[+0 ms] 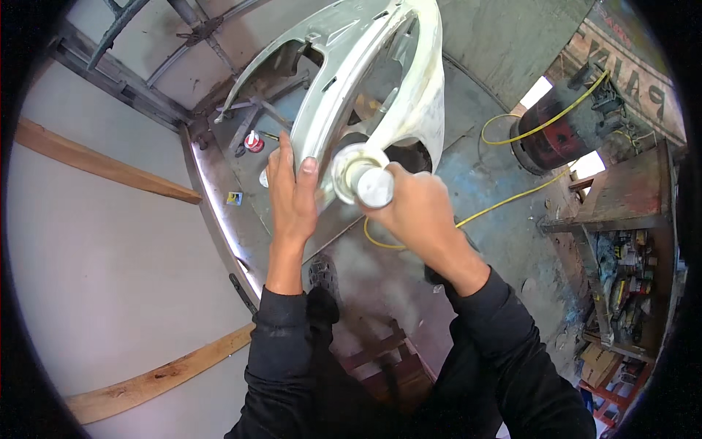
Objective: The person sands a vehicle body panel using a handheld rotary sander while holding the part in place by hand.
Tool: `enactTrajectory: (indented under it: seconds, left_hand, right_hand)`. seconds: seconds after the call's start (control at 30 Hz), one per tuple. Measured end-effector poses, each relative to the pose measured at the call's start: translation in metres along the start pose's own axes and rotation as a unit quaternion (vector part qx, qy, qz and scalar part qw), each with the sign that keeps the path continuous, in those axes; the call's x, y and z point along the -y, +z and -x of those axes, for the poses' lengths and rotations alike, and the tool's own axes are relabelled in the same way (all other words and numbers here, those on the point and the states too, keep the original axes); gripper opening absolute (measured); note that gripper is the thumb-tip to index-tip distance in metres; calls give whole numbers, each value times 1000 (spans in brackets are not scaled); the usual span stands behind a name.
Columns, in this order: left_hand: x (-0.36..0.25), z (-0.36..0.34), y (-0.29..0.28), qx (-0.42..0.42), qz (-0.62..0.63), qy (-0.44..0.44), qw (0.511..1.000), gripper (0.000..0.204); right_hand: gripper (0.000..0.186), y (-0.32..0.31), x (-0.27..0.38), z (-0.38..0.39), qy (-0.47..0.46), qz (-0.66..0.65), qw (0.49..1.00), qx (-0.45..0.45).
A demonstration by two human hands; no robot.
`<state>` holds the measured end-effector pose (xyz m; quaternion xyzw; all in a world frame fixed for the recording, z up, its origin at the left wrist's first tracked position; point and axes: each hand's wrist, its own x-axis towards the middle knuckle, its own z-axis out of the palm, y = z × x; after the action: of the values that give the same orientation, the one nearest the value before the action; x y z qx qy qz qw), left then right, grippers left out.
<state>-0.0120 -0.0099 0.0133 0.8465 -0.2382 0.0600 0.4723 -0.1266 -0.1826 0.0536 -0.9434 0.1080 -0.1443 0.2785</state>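
Observation:
A large white and grey vehicle body panel (pixel 329 95), with curved openings and pale, patchy areas, stands in front of me. My left hand (pixel 292 194) grips its lower left edge, the fingers extended upward and the thumb lying against the panel. In a closed fist, my right hand (pixel 420 212) holds a round white-capped tool (pixel 374 187), whose exact kind I cannot make out. Behind that tool is a white ring-shaped part (pixel 349 162) at the panel's lower end; whether they touch is unclear.
A red and black tank (pixel 545 128) with a yellow hose (pixel 504 203) stands at right. Beside it is a wooden shelf unit (pixel 621 219) filled with cans and boxes. A small red and white can (pixel 254 142) sits on the floor beyond my left hand. A wooden stool (pixel 391 369) is below me.

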Motion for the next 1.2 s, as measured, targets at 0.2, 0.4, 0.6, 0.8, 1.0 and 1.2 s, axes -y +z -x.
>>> enactTrajectory:
  seconds: [0.2,0.4,0.6,0.8,1.0,1.2]
  left_hand:
    - [0,-2,8,-11,29,13,999,89]
    - [-1,-1,3,-7,40,4,999,90]
    - [-1,-4,3,-9,42,-2,999,87]
    - [8,-5,6,-31,-9,-13,999,84]
    - [-1,-7,15,-33,-52,12,998,90]
    - [-29,-3,22,-36,-177,-31,983,112]
  right_hand:
    - [40,-3,-5,-3,23,3,999,-30]
    - [41,2,3,3,-3,5,1000,2]
    - [45,-1,-19,-5,54,-25,997,-54]
    - [44,-2,-43,11,113,-124,984,-64]
    - [45,20,-59,23,129,-121,983,-51]
    - [43,26,-40,14,124,-147,979,-59]
